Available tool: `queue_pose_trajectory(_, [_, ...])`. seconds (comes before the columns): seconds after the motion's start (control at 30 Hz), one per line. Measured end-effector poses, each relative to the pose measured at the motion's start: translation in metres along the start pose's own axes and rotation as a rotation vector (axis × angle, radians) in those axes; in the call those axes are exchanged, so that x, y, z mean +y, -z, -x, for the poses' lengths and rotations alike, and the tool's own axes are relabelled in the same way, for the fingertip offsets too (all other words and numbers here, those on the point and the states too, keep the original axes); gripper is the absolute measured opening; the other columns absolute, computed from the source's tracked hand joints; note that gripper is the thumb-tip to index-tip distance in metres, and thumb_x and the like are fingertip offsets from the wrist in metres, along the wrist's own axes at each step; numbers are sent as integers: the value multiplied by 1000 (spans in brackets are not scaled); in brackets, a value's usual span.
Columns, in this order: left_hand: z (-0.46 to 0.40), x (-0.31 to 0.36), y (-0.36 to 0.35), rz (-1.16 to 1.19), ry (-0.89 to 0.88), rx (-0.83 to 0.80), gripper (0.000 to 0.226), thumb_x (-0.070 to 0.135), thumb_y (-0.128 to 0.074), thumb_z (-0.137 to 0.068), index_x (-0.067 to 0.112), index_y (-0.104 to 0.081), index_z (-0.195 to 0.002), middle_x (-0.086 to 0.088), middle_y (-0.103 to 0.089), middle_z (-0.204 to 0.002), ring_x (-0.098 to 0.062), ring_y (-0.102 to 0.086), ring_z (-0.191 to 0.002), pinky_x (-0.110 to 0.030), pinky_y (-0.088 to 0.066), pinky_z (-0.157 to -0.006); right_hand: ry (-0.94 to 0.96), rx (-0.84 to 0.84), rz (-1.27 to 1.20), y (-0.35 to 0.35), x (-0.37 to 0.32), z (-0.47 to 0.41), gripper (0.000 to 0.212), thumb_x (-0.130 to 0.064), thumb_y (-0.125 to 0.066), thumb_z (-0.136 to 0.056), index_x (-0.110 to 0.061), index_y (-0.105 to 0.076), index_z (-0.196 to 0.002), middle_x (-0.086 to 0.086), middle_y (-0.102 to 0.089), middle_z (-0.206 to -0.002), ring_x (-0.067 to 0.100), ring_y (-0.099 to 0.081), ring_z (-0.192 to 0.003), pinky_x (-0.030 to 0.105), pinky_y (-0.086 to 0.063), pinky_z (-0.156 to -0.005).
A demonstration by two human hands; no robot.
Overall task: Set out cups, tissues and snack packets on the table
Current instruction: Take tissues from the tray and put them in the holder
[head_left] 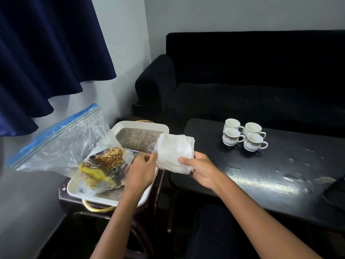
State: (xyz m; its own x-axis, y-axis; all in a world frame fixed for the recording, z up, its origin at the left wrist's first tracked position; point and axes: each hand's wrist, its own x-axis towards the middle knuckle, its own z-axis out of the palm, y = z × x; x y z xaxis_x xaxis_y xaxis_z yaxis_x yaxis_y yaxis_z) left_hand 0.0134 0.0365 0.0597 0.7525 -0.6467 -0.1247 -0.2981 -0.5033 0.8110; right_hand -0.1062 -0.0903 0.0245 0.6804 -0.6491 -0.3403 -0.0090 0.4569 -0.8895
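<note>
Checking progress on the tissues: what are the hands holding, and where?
Both hold the folded tissue stack: right hand grips its near end, left hand pinches its left edge.

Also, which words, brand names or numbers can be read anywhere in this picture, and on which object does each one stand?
"TURE": white capital letters on the dark band of the snack packet inside the clear zip bag; the start of the word is hidden.
Round emblem beside those letters: too small to read.
Cups: only a decorative pattern, no text.
Tissues, tray: no text visible.
</note>
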Motion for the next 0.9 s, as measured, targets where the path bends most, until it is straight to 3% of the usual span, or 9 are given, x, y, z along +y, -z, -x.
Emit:
queue_pose_trajectory(0.1, [4, 5, -3, 289, 73, -69, 37, 51, -46, -92, 15, -54, -91, 0, -66, -94, -25, -61, -102, -40, -46, -90, -18, -52, -63, 9, 7, 10, 26, -1, -66, -82, -9, -63, -107, 6, -74, -101, 21, -71, -90, 28, -56, -65])
queue_pose_trajectory(0.17, [8, 9, -2, 442, 149, -209, 32, 51, -48, -92, 23, -60, -100, 9, -72, -94, -17, -63, -95, -35, -49, -82, -24, -100, -82, 13, 11, 17, 32, -3, -68, -81, -8, -62, -112, 8, -73, -106, 23, -70, -96, 31, -57, -71])
queue_pose_trajectory(0.23, [10, 11, -2, 532, 218, -342, 35, 50, -53, -90, 23, -63, -110, 4, -73, -104, -17, -65, -94, -32, -49, -77, -27, -167, -96, 15, 13, 23, 38, -6, -71, -78, -8, -61, -114, 10, -71, -110, 26, -69, -100, 33, -58, -74])
queue_pose_trajectory(0.33, [11, 14, -5, 628, 251, -442, 39, 41, -61, -87, 14, -65, -115, -5, -74, -105, -22, -70, -96, -35, -54, -82, -37, -255, -113, 17, 12, 32, 47, -7, -75, -71, -7, -60, -116, 12, -70, -113, 28, -67, -104, 35, -58, -75])
queue_pose_trajectory(0.5, [11, 18, -19, 691, 204, -348, 32, 22, -67, -86, 3, -64, -111, -16, -74, -97, -29, -72, -86, -38, -59, -75, -15, -252, -55, 11, 7, 41, 50, -14, -78, -68, -11, -61, -115, 9, -71, -110, 25, -68, -101, 37, -58, -77])
queue_pose_trajectory(0.6, [12, 17, -27, 666, 169, -255, 19, 21, -70, -84, 8, -66, -97, -7, -76, -78, -20, -73, -68, -28, -58, -58, 63, -186, 9, 6, 4, 43, 48, -33, -77, -72, -18, -62, -115, 4, -72, -110, 22, -68, -103, 39, -54, -89])
queue_pose_trajectory(0.7, [13, 15, -32, 668, 135, -221, 13, 25, -71, -84, 15, -65, -88, 2, -74, -66, -11, -72, -61, -19, -52, -46, 131, -117, 93, -1, 5, 44, 37, -41, -67, -83, -22, -63, -114, -3, -73, -106, 13, -69, -100, 27, -53, -85])
queue_pose_trajectory(0.8, [12, 14, -30, 684, 126, -240, 22, 36, -69, -84, 17, -67, -94, 3, -76, -76, -11, -73, -68, -18, -53, -51, 173, -44, 111, -4, 7, 44, 27, -34, -60, -90, -20, -63, -113, -3, -74, -104, 11, -69, -98, 24, -54, -80])
queue_pose_trajectory(0.9, [9, 14, -26, 678, 142, -318, 24, 36, -65, -86, 15, -68, -97, 1, -77, -84, -13, -73, -77, -25, -55, -68, 186, 5, 74, -2, 5, 43, 27, -28, -59, -91, -15, -62, -115, 3, -72, -107, 15, -69, -99, 27, -55, -79])
